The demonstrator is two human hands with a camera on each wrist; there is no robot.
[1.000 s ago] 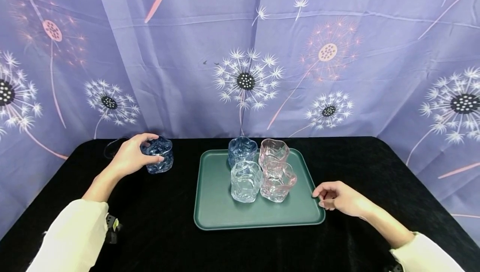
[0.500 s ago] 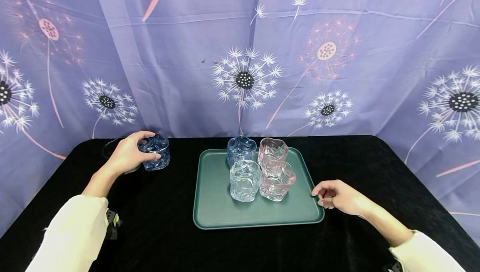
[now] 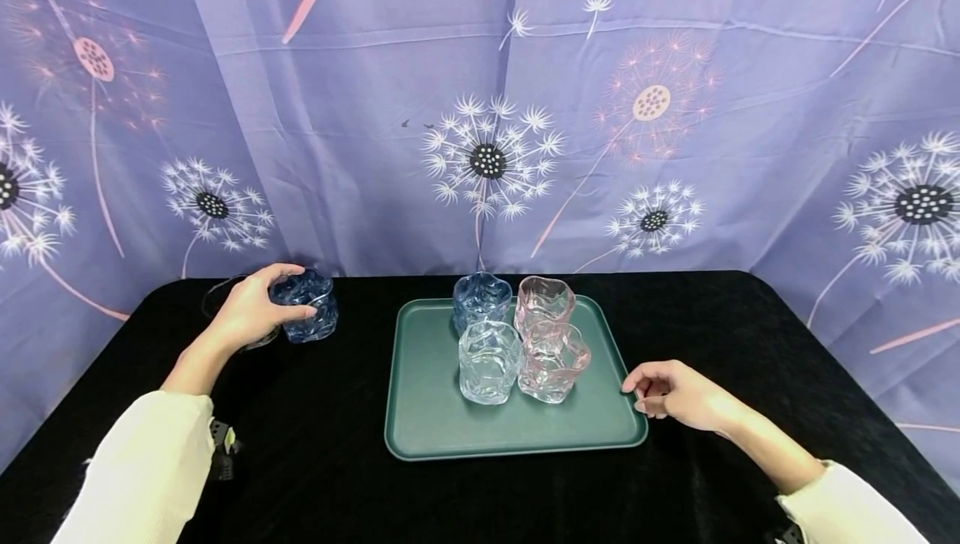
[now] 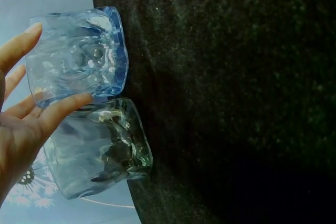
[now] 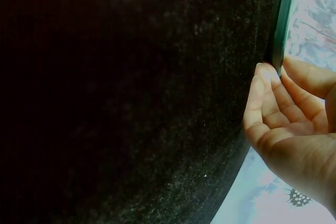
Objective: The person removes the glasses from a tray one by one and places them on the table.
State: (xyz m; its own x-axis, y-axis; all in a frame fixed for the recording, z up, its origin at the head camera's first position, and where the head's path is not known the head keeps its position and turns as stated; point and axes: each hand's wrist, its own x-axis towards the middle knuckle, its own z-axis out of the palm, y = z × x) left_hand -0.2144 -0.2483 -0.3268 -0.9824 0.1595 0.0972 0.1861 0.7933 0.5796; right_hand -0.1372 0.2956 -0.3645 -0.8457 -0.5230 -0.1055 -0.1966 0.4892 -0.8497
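Note:
My left hand (image 3: 251, 308) holds a blue wavy drinking glass (image 3: 318, 315) at the table's back left, thumb on the near side and fingers behind. In the left wrist view this blue glass (image 4: 79, 59) stands against a clear glass (image 4: 100, 153), mostly hidden by the hand in the head view. My right hand (image 3: 686, 396) pinches the right rim of a green tray (image 3: 431, 423) near its front corner. On the tray stand a blue glass (image 3: 480, 298), a clear glass (image 3: 489, 369) and two pink glasses, one at the back (image 3: 545, 296) and one in front (image 3: 553, 369).
A black cloth (image 3: 322, 461) covers the table. Behind it hangs a purple curtain (image 3: 360, 152) with dandelion prints, close to the back edge.
The left hand and its blue glass have shifted slightly left and back, ending beside the clear glass. The right hand stays at the tray's rim, and the tray's glasses have not moved.

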